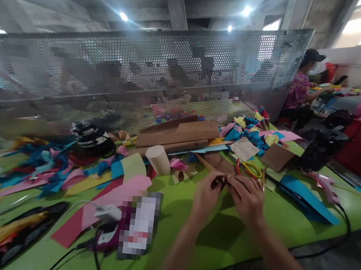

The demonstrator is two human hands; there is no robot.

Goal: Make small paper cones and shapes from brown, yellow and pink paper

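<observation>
Your left hand (207, 193), near five o'clock from the centre of the view, is bare, and so is your right hand (248, 197) at four o'clock. Your slim fingers (238, 185) taper toward their tips; blur hides their nails. Your wrists (258, 221) are uncovered and narrower than the hands. Below them, your left forearm (183, 245) runs smooth and bare down to six o'clock, while your right forearm (279, 257), equally bare, broadens toward the lower edge between four and five o'clock.
</observation>
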